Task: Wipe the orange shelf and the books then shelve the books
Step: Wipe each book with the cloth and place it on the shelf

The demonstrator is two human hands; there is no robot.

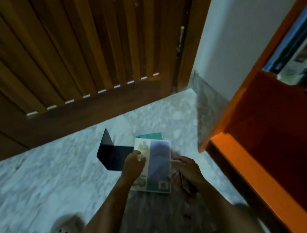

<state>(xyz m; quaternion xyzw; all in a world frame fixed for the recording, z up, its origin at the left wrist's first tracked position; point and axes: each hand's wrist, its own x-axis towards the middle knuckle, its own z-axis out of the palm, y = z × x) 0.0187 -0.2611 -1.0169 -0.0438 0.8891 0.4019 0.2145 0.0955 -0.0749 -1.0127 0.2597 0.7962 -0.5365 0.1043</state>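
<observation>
Our left hand (134,164) pinches the top book (158,162) by its left edge, steadying it over the floor stack beside the shelf (256,132). Our right hand (187,169) curls around what looks like a cloth (177,181) at the book's right edge, probably ready to wipe.

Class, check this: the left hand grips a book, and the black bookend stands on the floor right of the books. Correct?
No: the head view shows the black bookend left of the books. The left hand does grip a book.
</observation>
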